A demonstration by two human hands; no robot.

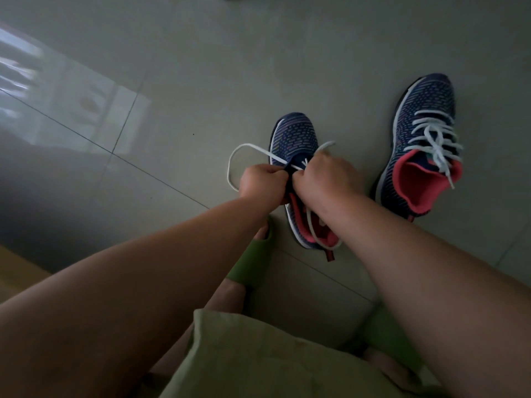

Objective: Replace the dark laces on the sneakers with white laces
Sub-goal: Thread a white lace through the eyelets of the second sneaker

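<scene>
Near sneaker mid-floor, half laced. Left hand pinches the white lace, right hand grips its other end at the eyelets. Far sneaker is done. Advice: even both ends, pull snug before the next eyelet.

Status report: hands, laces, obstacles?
Left hand and right hand pinch white lace on near sneaker. Far sneaker already laced white. No obstacles.
</scene>
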